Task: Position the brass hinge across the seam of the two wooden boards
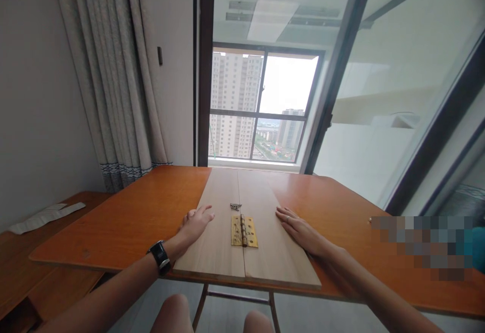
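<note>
**Asker:** In the head view, where do your hands lie?

**Me:** My left hand rests palm down at 9 o'clock of the brass hinge, on the outer edge of the left board. Its fingers are loosely spread and pinch nothing. My right hand lies at 3 o'clock of the hinge, on the outer edge of the right board. Those fingers are flat, nearly together, and hold nothing either.

**Asker:** And the boards?

**Me:** They lie side by side, long edges touching, in the middle of the orange worktop, with their near ends at its near edge. The hinge sits across the seam, one leaf on each board. A small heap of screws lies at 11 o'clock of the hinge, just beside it and by the seam.

**Asker:** How would they handle?

**Me:** I judge the boards thin, stiff and light, and smooth enough to slide on the polished top. They are best steadied or lifted by the outer long edges, where my palms are. The hinge looks small and hard. I cannot tell whether it is fastened, and I would take it by the leaf edges. The screws are tiny and likely to scatter, so I would pinch them one at a time.
</note>
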A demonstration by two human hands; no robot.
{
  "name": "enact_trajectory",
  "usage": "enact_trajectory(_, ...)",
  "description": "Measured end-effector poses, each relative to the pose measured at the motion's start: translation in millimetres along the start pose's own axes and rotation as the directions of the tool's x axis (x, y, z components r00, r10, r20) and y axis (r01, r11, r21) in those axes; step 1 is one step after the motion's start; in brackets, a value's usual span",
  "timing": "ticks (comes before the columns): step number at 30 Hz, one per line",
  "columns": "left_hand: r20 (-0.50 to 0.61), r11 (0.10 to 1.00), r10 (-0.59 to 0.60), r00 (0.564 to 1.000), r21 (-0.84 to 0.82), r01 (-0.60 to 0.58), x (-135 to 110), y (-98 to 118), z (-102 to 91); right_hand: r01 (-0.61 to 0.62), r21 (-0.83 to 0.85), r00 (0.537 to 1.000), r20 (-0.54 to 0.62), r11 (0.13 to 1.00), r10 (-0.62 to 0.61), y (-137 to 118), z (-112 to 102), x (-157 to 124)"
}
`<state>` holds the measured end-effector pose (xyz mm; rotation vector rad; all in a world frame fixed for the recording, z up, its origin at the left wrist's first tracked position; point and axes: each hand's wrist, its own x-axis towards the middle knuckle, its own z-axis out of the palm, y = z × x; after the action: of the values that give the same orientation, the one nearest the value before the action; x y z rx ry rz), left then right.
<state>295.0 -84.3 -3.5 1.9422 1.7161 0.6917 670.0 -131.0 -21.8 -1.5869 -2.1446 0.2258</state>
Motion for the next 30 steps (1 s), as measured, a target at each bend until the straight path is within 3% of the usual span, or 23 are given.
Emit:
enact_trajectory(4,0.007,0.994,0.109,0.994,0.014,-0.109,18,-8,-26.0,0.021,-0.066,0.999,0.038,0.998,-0.018,-8,-21,15)
enact_trajectory(7,0.020,0.972,0.233,0.972,0.004,-0.234,26,0,-40.9,0.053,-0.090,0.999,-0.004,0.994,-0.054,-29,-33,28)
enact_trajectory(8,0.054,0.955,0.295,0.954,-0.014,-0.295,26,6,-42.0,0.074,-0.062,0.997,0.014,0.995,-0.073,-40,-34,31)
enact_trajectory(11,0.175,0.850,0.525,0.833,-0.074,-0.521,18,27,-32.9,0.116,-0.006,0.984,0.139,0.993,-0.114,-74,-27,35)
enact_trajectory(13,0.247,0.803,0.587,0.771,-0.056,-0.594,11,39,-20.5,0.149,-0.027,0.965,0.220,0.988,-0.140,-93,-17,35)
enact_trajectory(15,0.299,0.786,0.598,0.743,-0.040,-0.617,5,47,-8.9,0.163,-0.056,0.958,0.246,0.985,-0.145,-105,-9,36)
enact_trajectory(19,0.338,0.815,0.555,0.760,-0.040,-0.577,5,50,2.0,0.104,-0.049,0.961,0.262,0.993,-0.087,-111,-3,43)
enact_trajectory(25,0.382,0.900,0.434,0.816,-0.134,-0.415,15,54,1.4,0.046,-0.047,0.945,0.327,0.998,-0.028,-112,-3,64)
enact_trajectory(28,0.474,0.852,0.482,0.737,-0.448,-0.270,12,57,1.5,-0.079,0.212,0.921,0.388,0.974,-0.009,-115,-8,70)
enact_trajectory(30,0.491,0.739,0.536,0.687,-0.666,-0.101,10,58,1.5,-0.218,0.468,0.893,0.450,0.857,-0.019,-116,-12,74)
